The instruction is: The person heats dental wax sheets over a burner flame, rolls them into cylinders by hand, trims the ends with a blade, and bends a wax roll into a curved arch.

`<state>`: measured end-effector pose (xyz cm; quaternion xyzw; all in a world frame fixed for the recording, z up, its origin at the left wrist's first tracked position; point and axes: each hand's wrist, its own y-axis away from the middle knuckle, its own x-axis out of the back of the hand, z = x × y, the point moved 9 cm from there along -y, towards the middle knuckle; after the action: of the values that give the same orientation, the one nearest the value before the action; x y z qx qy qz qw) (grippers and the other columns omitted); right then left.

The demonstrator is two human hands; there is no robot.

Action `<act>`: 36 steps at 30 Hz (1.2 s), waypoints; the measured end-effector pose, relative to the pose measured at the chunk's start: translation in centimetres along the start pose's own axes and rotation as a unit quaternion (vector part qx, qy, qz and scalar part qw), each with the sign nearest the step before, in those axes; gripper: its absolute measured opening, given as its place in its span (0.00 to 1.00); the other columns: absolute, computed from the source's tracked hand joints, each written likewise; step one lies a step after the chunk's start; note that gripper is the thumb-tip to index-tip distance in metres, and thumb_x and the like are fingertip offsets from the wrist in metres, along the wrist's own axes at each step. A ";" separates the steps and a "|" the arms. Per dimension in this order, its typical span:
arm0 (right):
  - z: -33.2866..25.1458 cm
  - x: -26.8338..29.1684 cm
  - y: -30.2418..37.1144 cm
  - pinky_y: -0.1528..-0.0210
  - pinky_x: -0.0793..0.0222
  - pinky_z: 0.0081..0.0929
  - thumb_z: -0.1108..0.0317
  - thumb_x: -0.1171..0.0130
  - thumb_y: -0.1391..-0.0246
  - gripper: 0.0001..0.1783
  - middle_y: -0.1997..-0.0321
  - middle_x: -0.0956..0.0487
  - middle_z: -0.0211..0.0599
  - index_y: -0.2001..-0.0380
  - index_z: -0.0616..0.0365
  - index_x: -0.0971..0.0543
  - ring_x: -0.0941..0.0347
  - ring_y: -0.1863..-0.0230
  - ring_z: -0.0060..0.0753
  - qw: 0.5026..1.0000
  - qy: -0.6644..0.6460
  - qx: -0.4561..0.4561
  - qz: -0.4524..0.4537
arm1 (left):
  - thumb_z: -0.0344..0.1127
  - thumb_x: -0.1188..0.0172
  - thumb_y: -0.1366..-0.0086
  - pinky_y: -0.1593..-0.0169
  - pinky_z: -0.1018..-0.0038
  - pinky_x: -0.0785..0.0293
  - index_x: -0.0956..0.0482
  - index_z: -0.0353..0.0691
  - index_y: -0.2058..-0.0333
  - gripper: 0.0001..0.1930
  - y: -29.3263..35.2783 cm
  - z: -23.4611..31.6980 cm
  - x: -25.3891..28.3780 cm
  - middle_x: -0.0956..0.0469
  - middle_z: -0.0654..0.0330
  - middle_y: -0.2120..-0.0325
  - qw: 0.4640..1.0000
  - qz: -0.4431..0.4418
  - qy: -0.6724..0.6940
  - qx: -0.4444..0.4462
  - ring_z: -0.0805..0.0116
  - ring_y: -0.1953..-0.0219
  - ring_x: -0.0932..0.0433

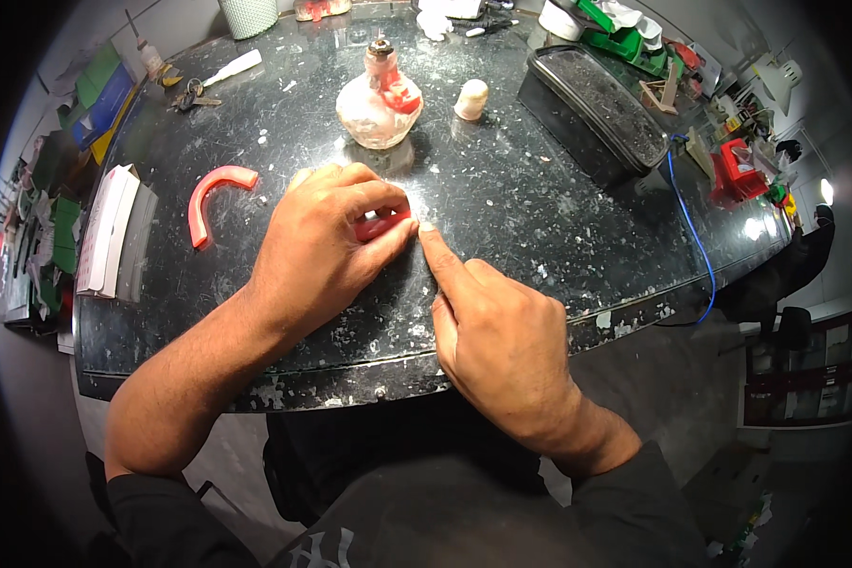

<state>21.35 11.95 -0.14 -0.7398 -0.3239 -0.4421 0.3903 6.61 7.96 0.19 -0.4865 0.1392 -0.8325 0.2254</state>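
Observation:
My left hand (322,222) is closed round a pinkish-red wax-like piece (381,225), which shows only in the gap between thumb and fingers. The index finger of my right hand (502,346) stretches to the left thumb tip and the piece's end. Its other fingers curl under the palm; whatever they may hold is hidden. Left of my left hand, a curved pink wax rim (202,204) lies on the dark table (502,199). Beyond my hands stands a rounded glass spirit lamp (374,112) smeared with red wax, with a whitish cap (471,99) beside it.
A black lidded box (592,114) stands at the far right, with a blue cable (686,213) hanging past the table edge. To the left is a white carton (109,230). Keys (194,97) and a white tube (234,68) lie at the far left. Green and red bins (736,170) line the right.

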 end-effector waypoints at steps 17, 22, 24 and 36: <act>1.0 0.0 -1.5 0.60 0.19 0.51 0.67 0.40 0.36 0.26 0.63 0.13 0.46 0.35 0.55 0.20 0.14 0.63 0.55 0.994 -0.028 -0.026 -0.103 | 0.34 0.24 0.38 0.50 0.62 0.29 0.11 0.42 0.61 0.08 0.1 0.9 -0.1 0.15 0.60 0.62 0.997 0.024 -0.069 -0.026 0.57 0.56 0.18; 3.0 0.1 -0.4 0.57 0.19 0.54 0.65 0.43 0.34 0.28 0.64 0.13 0.51 0.31 0.57 0.24 0.14 0.62 0.60 0.987 -0.153 -0.035 -0.013 | 0.35 0.23 0.39 0.49 0.61 0.28 0.11 0.43 0.61 0.09 0.0 1.3 0.1 0.15 0.60 0.61 0.996 0.012 -0.081 -0.044 0.57 0.56 0.19; 3.6 0.6 -0.1 0.58 0.19 0.53 0.67 0.42 0.35 0.30 0.63 0.13 0.52 0.29 0.51 0.23 0.14 0.64 0.58 0.985 -0.170 -0.033 0.014 | 0.34 0.23 0.40 0.49 0.62 0.28 0.11 0.44 0.61 0.09 -0.2 1.6 0.0 0.16 0.60 0.61 0.995 0.017 -0.074 -0.063 0.57 0.56 0.19; 6.2 1.7 -0.6 0.48 0.23 0.24 0.80 0.46 0.31 0.28 0.33 0.16 0.46 0.28 0.65 0.24 0.18 0.50 0.22 0.945 -0.304 -0.005 0.120 | 0.36 0.24 0.38 0.46 0.59 0.22 0.12 0.42 0.58 0.11 -0.7 1.3 -0.6 0.16 0.54 0.58 0.998 -0.028 -0.046 -0.032 0.52 0.52 0.18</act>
<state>24.02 17.85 -0.29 -0.8744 -0.3335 -0.1475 0.3202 7.88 8.82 0.70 -0.5351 0.1415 -0.8103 0.1923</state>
